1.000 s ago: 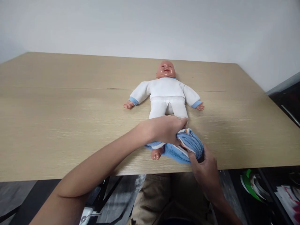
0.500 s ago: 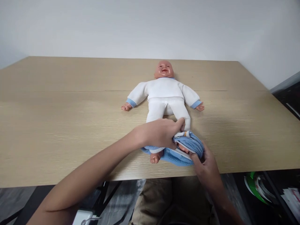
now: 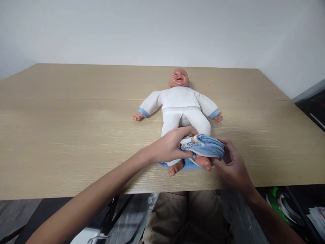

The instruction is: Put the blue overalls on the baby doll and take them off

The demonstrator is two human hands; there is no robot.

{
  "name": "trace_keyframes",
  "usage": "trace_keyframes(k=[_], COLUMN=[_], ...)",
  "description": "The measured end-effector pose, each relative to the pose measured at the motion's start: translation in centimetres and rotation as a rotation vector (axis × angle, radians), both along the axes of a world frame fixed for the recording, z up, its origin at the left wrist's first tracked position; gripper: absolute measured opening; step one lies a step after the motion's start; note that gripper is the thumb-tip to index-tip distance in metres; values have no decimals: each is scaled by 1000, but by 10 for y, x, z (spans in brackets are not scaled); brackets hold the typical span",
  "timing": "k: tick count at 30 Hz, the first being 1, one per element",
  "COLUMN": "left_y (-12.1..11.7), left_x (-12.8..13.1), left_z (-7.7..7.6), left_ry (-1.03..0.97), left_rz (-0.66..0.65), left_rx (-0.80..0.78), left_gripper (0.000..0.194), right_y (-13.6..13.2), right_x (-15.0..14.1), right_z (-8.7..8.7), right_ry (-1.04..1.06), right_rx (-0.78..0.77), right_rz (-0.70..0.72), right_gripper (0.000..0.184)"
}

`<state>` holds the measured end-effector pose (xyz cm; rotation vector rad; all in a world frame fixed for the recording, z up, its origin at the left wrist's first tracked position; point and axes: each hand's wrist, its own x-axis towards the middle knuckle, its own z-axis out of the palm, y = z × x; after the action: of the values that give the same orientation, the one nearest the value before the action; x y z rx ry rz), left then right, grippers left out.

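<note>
A baby doll in a white outfit with blue cuffs lies on its back, head toward the wall and feet toward me. Bunched around its lower leg on the right is a blue and white terry garment with a printed design. My left hand grips the garment's left side, thumb below and fingers above. On its right edge, my right hand pinches the cloth. The doll's foot pokes out below the bunched cloth. Its other foot rests near more blue cloth on the table.
The wooden table reaches to a white wall at the back. Below its front edge are my legs in khaki trousers, a white box-like item, and a dark shelf at right with a green ring-shaped item.
The bunched garment has slid up the leg, and the doll's foot now shows more fully. My left thumb has moved beneath the cloth, and my right hand has moved slightly up and right.
</note>
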<state>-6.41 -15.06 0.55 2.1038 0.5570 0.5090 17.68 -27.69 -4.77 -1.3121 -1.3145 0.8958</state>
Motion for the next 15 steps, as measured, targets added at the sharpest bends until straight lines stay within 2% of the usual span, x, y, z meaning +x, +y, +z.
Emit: trace_keyframes(k=[2,4,7,9,12,15], left_y=[2,2,1,-1,-1,2], left_x=[-1,-2,-8,-17,-36,-59], left_z=[-4,-6,-4,-1,2,1], left_ry=[-1,23,88,114,130,182], left_rz=[12,17,19,20,60,121], left_rx=[128,242,332,350,331,280], left_gripper=[18,24,20,23,50,56], right_y=[15,30,48,53,55,61], right_x=[13,25,37,43,49,51], right_z=[7,15,29,37,46,46], right_ry=[-164,-251,-276,-308,-359,-317], right_rx=[75,110,64,32,45,74], right_rz=[79,205,414,502,539,525], right_gripper=[23,15,15,22,23,18])
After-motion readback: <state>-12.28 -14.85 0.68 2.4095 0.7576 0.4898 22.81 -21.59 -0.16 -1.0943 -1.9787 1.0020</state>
